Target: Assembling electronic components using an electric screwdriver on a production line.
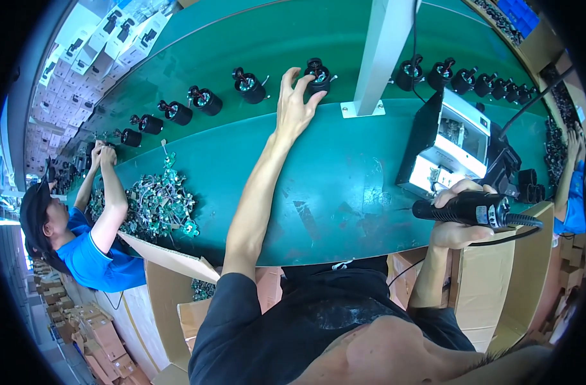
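One by one, ideally: steady black cup [320, 82] using left hand [295, 109] (cannot tell if gripping), corded tool [467, 208] clamped in right hand [458, 233].

The head-worn fisheye looks down over a green bench [331, 173].

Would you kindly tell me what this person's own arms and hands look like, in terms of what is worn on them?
The left hand and right hand are bare: no gloves, watch or bracelet show. The left sleeve and right sleeve are dark and short, leaving everything below about the elbow uncovered.
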Demonstrator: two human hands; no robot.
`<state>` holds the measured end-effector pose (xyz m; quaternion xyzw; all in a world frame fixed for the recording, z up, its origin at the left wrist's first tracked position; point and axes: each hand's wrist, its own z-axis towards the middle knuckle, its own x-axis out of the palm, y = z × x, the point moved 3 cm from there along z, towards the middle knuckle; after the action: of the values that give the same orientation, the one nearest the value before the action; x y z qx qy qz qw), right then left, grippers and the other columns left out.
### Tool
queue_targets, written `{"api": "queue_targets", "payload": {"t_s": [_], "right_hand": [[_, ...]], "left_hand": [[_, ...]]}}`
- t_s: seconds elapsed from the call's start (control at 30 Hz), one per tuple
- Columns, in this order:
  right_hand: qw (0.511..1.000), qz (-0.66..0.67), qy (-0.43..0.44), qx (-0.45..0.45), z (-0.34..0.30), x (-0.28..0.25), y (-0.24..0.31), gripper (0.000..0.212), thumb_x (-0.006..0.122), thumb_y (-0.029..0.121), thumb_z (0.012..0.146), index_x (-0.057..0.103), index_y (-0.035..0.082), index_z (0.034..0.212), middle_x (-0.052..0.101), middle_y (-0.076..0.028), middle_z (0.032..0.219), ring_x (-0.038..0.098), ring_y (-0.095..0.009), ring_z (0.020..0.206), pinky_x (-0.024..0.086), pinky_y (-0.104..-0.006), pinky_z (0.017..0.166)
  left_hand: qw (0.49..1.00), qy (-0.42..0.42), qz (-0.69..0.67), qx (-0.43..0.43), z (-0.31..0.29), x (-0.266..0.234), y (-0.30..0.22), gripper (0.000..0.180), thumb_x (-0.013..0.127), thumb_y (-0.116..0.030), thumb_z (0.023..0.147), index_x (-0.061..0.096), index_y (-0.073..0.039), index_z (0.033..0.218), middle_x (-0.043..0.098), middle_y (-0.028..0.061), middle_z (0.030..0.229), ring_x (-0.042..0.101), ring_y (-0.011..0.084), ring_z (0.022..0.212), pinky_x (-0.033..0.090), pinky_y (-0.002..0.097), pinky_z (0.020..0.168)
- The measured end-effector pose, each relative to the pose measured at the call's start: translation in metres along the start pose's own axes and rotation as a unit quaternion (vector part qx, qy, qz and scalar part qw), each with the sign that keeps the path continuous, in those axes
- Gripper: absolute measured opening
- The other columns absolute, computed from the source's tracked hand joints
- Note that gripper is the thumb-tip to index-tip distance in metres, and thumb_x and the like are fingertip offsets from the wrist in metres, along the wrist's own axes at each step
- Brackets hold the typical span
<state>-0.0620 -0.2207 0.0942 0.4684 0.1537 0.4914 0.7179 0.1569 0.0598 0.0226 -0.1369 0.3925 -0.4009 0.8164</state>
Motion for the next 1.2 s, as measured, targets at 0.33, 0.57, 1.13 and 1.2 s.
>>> {"api": "queue_targets", "payload": {"t_s": [0.33, 0.57, 1.13, 1.2], "right_hand": [[0.999, 0.01, -0.022, -0.038, -0.008, -0.005, 0.003, 0.082, 0.034, 0.079, 0.092, 0.04, 0.012, 0.138, 0.063, -0.016, 0.094, 0.059, -0.017, 0.048, 0.049, -0.0258, 0.042], [0.995, 0.082, -0.017, -0.056, 0.003, -0.007, 0.032, 0.079, 0.04, 0.075, 0.093, 0.033, 0.016, 0.145, 0.066, -0.02, 0.095, 0.066, -0.022, 0.057, 0.056, -0.0298, 0.046], [0.98, 0.107, 0.103, -0.133, 0.044, 0.017, 0.067, 0.074, 0.036, 0.072, 0.096, 0.031, 0.017, 0.145, 0.068, -0.022, 0.095, 0.066, -0.022, 0.052, 0.058, -0.0333, 0.041], [0.975, 0.146, 0.111, -0.123, 0.039, 0.026, 0.064, 0.075, 0.034, 0.073, 0.096, 0.03, 0.017, 0.145, 0.068, -0.021, 0.095, 0.066, -0.022, 0.052, 0.058, -0.033, 0.041]], "left_hand": [[0.988, -0.002, -0.14, -0.07, 0.002, 0.01, 0.011, 0.034, 0.087, -0.01, 0.068, 0.061, 0.001, 0.086, 0.063, 0.0167, 0.114, 0.063, 0.033, 0.104, 0.05, 0.0378, 0.09], [0.965, 0.102, -0.238, -0.03, -0.072, -0.012, -0.114, 0.036, 0.09, -0.01, 0.066, 0.062, -0.001, 0.085, 0.059, 0.015, 0.112, 0.061, 0.0302, 0.1, 0.05, 0.0393, 0.089], [0.938, 0.19, -0.289, -0.006, -0.099, 0.007, -0.13, 0.032, 0.087, -0.013, 0.072, 0.063, -0.001, 0.089, 0.057, 0.0128, 0.12, 0.061, 0.0292, 0.101, 0.05, 0.0366, 0.086], [0.939, 0.189, -0.286, -0.006, -0.101, 0.006, -0.129, 0.031, 0.086, -0.013, 0.072, 0.063, -0.002, 0.089, 0.056, 0.0121, 0.12, 0.061, 0.0289, 0.098, 0.05, 0.0363, 0.085]]}}
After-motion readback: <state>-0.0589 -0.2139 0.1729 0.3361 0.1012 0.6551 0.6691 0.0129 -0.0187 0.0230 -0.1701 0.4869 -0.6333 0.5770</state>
